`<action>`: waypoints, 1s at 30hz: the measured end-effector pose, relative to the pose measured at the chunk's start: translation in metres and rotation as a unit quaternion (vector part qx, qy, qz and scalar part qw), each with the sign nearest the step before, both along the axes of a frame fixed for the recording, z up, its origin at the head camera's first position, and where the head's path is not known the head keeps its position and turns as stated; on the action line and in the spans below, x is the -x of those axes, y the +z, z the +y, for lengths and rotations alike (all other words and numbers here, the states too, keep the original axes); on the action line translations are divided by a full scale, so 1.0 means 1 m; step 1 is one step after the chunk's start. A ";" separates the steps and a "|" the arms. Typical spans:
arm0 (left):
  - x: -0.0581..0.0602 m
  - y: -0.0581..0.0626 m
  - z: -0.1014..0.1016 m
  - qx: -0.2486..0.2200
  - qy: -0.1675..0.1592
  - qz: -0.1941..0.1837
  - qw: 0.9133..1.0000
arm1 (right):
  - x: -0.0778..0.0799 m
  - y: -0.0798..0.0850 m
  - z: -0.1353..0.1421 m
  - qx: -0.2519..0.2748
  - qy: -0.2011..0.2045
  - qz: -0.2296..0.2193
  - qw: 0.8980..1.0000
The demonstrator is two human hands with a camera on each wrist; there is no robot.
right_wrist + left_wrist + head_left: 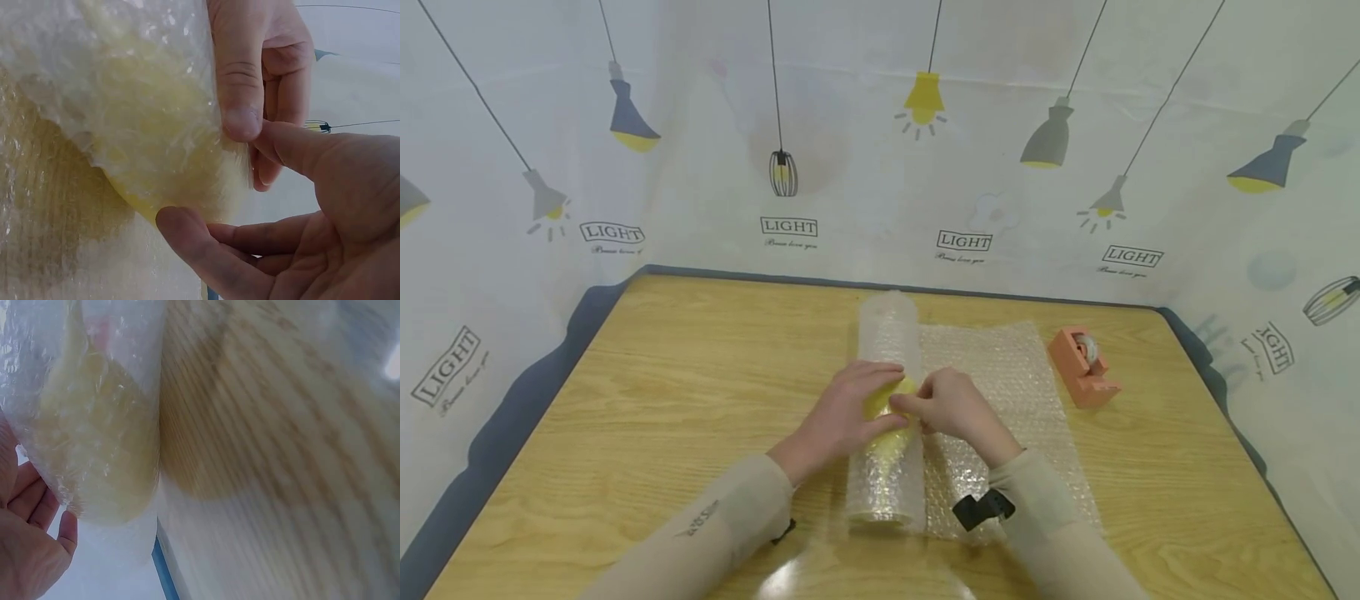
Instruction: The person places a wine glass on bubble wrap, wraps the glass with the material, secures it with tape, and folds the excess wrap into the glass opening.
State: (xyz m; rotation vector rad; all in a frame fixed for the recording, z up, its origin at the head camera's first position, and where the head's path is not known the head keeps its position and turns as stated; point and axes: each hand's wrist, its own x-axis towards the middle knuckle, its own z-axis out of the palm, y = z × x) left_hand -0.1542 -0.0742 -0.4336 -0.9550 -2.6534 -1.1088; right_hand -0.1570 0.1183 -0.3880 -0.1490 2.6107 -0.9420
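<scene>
Wrap [882,496] risked unrolling off yellow piece [887,450] toward desk's [700,358] right edge if left hand [842,408], clamped on wrap, or right hand [953,406], pinching it, eased.

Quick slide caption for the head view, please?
Left grip and right grip on bubble wrap covering a yellow item, orange tape dispenser at right.
</scene>
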 end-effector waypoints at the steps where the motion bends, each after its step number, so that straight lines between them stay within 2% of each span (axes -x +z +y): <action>1: 0.000 0.000 0.001 -0.002 -0.001 0.003 1.000 | 0.000 0.000 -0.001 -0.001 0.001 0.002 1.000; 14: -0.001 -0.004 0.012 -0.015 0.001 0.021 1.000 | 0.001 -0.005 0.000 -0.024 -0.008 0.011 1.000; 24: -0.003 -0.002 0.018 -0.005 -0.008 0.045 0.999 | 0.004 -0.006 0.008 -0.023 -0.008 -0.014 1.000; 30: -0.005 0.004 0.011 0.017 -0.023 0.016 0.999 | 0.005 -0.007 0.010 -0.010 -0.016 -0.026 0.999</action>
